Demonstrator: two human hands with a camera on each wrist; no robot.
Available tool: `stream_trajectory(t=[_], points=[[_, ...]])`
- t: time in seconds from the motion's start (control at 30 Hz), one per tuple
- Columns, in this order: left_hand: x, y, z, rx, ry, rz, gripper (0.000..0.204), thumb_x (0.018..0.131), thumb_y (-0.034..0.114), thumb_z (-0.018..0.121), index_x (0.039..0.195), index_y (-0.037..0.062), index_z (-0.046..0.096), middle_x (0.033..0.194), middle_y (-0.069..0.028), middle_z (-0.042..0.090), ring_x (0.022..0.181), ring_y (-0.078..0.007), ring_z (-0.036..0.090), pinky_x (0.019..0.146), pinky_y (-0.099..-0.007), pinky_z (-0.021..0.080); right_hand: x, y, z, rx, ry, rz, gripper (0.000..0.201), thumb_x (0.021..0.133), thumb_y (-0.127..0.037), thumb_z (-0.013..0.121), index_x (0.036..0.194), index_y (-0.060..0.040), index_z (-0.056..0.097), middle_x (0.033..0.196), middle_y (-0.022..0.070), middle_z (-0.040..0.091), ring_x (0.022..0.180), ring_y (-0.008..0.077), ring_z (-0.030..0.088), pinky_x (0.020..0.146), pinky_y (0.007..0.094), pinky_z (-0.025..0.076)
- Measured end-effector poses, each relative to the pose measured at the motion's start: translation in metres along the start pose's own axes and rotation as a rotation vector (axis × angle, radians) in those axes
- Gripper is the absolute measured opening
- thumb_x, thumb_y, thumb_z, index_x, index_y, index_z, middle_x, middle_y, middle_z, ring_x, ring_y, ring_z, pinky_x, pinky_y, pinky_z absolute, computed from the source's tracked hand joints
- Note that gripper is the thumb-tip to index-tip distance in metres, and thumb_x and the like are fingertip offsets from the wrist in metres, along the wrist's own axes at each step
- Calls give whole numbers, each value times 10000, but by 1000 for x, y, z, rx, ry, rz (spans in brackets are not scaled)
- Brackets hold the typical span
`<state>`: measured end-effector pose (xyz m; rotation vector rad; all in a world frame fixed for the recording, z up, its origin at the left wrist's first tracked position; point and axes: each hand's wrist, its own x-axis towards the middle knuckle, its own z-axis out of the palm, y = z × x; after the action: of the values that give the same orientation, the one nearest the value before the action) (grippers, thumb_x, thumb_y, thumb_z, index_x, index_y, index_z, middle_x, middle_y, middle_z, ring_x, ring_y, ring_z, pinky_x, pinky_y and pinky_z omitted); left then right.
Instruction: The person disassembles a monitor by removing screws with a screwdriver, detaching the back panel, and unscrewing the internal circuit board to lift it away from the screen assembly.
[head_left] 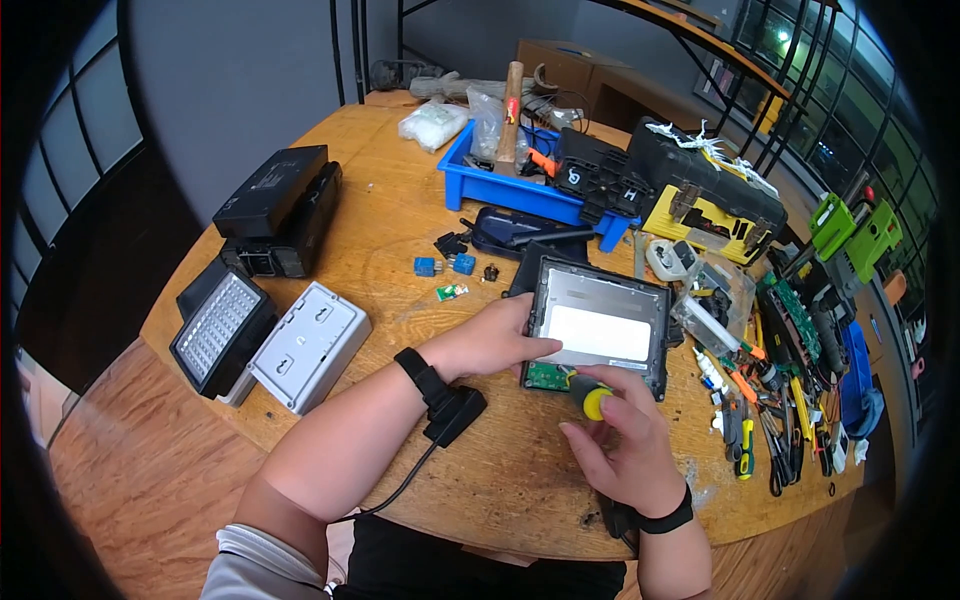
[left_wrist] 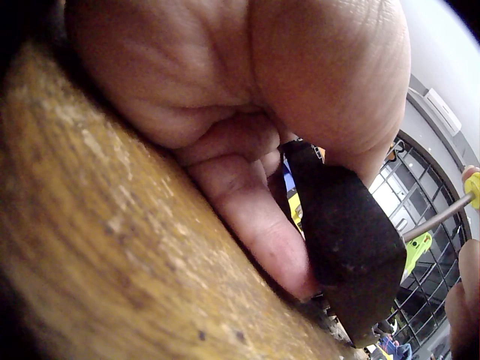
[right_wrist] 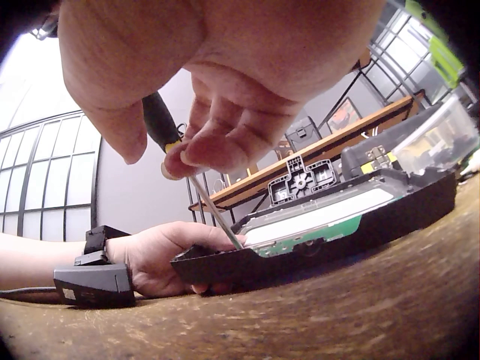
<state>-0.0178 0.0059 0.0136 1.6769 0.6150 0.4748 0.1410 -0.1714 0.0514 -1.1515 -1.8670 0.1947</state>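
A black device housing (right_wrist: 420, 202) lies on the wooden table, its inner side facing up. Inside it are a metal panel (head_left: 590, 297) with a white area and a green circuit board (head_left: 545, 376) along the near edge. My left hand (head_left: 490, 345) grips the housing's left side, with the thumb over the rim and fingers low beside the tabletop. Above the near edge, my right hand (head_left: 635, 445) holds a screwdriver (right_wrist: 157, 124) with a yellow and dark handle. Its metal shaft slants down to the board's corner, close to my left thumb.
A blue tray (head_left: 465, 190) holding a hammer (head_left: 512, 115) and black parts stands behind. Loose tools (head_left: 745, 400) crowd the right side. A white box (head_left: 312, 345), an LED light panel (head_left: 222, 322) and black cases (head_left: 275, 205) sit left. Small blue components (head_left: 428, 266) lie mid-table.
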Motion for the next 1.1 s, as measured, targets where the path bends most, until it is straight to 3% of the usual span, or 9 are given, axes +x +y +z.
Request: stream_trajectory(t=[0.23,0.3,1.1], points=[[1,-2,-1,11,0,0,483,935,241,753,1260,-35,527,984,-68,668,803,-106,636,602,-250,545,-1,-1,-2,-45,-45,-3,492,815,-18,795,1229,-187,589,1261,163,602,666,178,632,589,300,538],[2,-2,-1,33,-3,5,483,925,221,748,1228,-80,524,1040,-148,677,851,-165,679,626,-291,589,-2,1,-1,-30,-35,-9,493,816,-17,793,1230,-190,590,1265,164,601,661,176,627,586,300,536],[-2,8,-2,68,0,-8,488,933,215,735,1259,-74,515,1045,-147,683,856,-173,687,620,-291,592,-1,1,-2,-22,-34,-14,512,816,-11,791,1241,-202,578,1273,165,595,676,179,647,590,299,548]])
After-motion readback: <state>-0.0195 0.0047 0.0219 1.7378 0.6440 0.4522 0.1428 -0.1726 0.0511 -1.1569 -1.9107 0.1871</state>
